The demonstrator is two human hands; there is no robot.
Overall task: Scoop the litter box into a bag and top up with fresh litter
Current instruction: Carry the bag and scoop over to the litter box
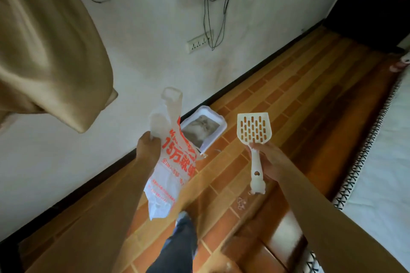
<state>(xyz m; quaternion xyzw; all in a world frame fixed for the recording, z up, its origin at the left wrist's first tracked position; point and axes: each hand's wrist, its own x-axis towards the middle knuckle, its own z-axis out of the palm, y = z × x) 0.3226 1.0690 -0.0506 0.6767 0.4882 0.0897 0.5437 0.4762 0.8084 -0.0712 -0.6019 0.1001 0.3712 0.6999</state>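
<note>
My left hand (pixel 148 147) grips a white plastic bag (pixel 168 166) with red print near its top, and the bag hangs below my fist. My right hand (pixel 267 162) holds the handle of a cream slotted litter scoop (pixel 254 129), head pointing up and away. A white litter box (pixel 218 133) holding grey litter sits on the floor against the wall, beyond both hands. The bag hides the box's left side.
Orange-brown tiled floor (pixel 288 99) runs along a white wall with a dark skirting. A beige curtain (pixel 44 51) hangs at the upper left. A wall socket strip (pixel 199 42) with dangling cables is above the box. A white mattress edge (pixel 377 150) is at the right. My leg (pixel 177 248) shows below.
</note>
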